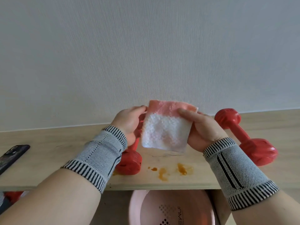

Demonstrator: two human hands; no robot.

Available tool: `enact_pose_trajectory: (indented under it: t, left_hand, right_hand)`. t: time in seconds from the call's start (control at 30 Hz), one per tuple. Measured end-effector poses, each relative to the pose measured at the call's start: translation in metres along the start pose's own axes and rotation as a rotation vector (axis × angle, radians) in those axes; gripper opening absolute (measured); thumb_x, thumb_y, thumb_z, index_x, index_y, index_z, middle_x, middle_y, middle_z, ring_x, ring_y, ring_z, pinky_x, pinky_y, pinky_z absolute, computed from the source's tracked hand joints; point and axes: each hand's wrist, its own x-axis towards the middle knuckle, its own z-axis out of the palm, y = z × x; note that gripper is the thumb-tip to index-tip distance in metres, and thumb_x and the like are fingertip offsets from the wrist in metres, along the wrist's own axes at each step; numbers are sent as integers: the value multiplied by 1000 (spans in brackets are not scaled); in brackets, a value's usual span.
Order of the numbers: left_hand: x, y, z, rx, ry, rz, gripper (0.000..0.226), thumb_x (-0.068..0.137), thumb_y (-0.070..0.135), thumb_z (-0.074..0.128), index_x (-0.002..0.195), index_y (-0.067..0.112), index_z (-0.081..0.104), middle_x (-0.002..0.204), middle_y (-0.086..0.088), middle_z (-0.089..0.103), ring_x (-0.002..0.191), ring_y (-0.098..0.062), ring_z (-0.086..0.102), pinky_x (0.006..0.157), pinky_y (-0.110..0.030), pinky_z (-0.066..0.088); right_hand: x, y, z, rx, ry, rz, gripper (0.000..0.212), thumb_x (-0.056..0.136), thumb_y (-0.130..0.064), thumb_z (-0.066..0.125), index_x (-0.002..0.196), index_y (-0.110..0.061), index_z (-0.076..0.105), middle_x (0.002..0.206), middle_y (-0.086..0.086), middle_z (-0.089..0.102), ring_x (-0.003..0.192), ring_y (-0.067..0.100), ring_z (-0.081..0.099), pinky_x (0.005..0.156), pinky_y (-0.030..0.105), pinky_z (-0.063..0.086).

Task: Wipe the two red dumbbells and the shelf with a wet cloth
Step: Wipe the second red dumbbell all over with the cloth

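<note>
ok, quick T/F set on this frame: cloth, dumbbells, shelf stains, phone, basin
1. Both hands hold the cloth. True: left hand and right hand grip its edges.
2. The cloth is pressed flat on the shelf. False: it is held up above it.
3. Orange stains sit near the shelf's front edge. True.
4. Both dumbbells lie in the basin. False: the left dumbbell and right dumbbell are on the shelf.
5. The phone lies at the shelf's right end. False: left end.

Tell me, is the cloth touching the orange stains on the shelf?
Apart. In the head view both hands hold the cloth up, and bare shelf shows between its bottom edge and the orange stains.
</note>
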Motion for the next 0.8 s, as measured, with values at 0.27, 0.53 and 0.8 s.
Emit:
enact_pose_trajectory:
  t: [0.27,0.53,0.8]
  left_hand:
    - [-8,-14,17,192,-245,175,34,87,26,69,116,8,69,109,-7,74,104,-20,69,89,-39,55]
    - [-9,-26,15,138,-306,122,25,99,31,53,111,29,74,108,-1,73,90,-15,70,71,-32,56]
    - [-4,-20,-19,263,-28,119,21,92,32,64,106,18,73,85,4,70,75,-11,63,56,-20,47]
  right_hand:
    - [0,10,9,-220,-20,-64,26,91,-8,51,114,4,57,99,26,61,76,33,61,53,38,47]
    - [3,23,10,-940,433,-288,44,74,-51,72,103,-20,60,97,-2,69,88,16,68,79,40,57]
    - [7,39,17,-732,258,-125,19,87,-21,62,92,-4,70,89,16,72,78,29,70,69,44,58]
